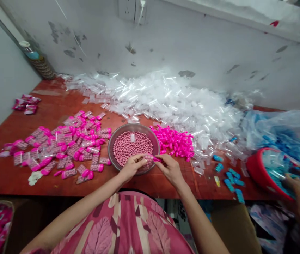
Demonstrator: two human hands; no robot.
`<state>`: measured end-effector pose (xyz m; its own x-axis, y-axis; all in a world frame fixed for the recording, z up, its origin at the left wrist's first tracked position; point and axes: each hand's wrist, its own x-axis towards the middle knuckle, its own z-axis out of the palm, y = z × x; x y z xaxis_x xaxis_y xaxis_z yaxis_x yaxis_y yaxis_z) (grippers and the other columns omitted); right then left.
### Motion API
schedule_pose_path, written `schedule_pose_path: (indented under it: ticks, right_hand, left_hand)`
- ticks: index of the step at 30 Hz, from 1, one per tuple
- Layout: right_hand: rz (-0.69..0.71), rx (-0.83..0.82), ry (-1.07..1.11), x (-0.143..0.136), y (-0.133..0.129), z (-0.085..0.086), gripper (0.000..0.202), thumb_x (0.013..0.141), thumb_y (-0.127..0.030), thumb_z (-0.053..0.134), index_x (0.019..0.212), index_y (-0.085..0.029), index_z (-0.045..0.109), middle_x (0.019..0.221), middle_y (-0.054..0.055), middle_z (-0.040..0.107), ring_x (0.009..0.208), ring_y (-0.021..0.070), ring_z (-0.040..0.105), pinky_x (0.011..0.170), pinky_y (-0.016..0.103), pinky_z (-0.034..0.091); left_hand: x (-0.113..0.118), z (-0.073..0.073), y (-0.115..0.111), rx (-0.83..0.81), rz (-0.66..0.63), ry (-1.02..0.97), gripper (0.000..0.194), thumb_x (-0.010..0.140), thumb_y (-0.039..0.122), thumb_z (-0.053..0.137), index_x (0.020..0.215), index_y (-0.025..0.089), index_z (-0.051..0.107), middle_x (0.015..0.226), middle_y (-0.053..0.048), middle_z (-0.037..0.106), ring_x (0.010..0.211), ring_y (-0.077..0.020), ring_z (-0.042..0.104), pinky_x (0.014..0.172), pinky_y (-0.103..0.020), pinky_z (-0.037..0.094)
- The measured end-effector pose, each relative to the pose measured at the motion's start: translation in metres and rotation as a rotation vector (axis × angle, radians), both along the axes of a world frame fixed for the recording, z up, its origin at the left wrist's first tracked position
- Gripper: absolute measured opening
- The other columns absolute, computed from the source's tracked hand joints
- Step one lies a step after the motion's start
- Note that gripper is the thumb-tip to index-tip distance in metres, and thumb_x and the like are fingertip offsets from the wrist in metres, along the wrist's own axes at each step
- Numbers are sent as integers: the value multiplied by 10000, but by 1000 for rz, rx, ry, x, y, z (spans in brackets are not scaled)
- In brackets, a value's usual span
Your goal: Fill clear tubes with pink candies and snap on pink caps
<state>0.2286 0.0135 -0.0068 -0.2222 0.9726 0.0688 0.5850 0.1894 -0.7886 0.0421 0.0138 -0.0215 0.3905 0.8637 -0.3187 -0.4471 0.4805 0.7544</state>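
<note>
Over the right rim of a metal bowl [110, 155], my left hand [134, 165] is closed around a small clear container [148, 160] filled with pink beads. My right hand [169, 168] pinches a bright pink cap [157, 159] at the container's open end; whether the cap is seated I cannot tell. Pink beads [128, 150] fill the bowl, and a clear empty container [132, 138] lies on them. Just right of the bowl is a heap of loose pink caps [175, 141]. Many filled, pink-capped containers [67, 141] lie spread to the left.
A long pile of clear empty containers [160, 95] runs along the wall. At the right, a co-worker's hands [298, 183] work over a red basin [255, 165] of blue beads. Several blue-filled containers [229, 184] lie nearby. Pink packets [26, 104] sit far left.
</note>
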Motion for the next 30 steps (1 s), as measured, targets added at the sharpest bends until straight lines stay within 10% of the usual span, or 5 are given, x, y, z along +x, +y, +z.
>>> schedule_pose_path:
  ticks: [11, 19, 30]
  right_hand:
    - [190, 52, 95, -21, 27, 19, 184, 796, -270, 505, 962, -207, 555, 943, 56, 576, 904, 164, 540, 800, 306, 429]
    - [449, 201, -364, -47, 27, 39, 275, 834, -309, 436, 1077, -200, 504, 949, 79, 592, 859, 171, 570, 736, 273, 463]
    - [542, 231, -587, -52, 20, 32, 328, 859, -340, 368, 1087, -153, 511, 758, 85, 597, 632, 147, 567, 541, 215, 434]
  left_hand:
    - [-23, 0, -6, 187, 51, 102, 298, 718, 303, 574, 948, 116, 612, 838, -58, 640, 742, -149, 574, 698, -258, 434]
    - [-33, 9, -5, 532, 69, 574, 241, 778, 291, 494, 910, 155, 643, 846, -44, 653, 773, -152, 576, 705, -233, 412]
    - [-42, 7, -7, 730, 34, 724, 256, 786, 291, 477, 951, 200, 650, 840, -53, 678, 760, -165, 603, 714, -238, 412]
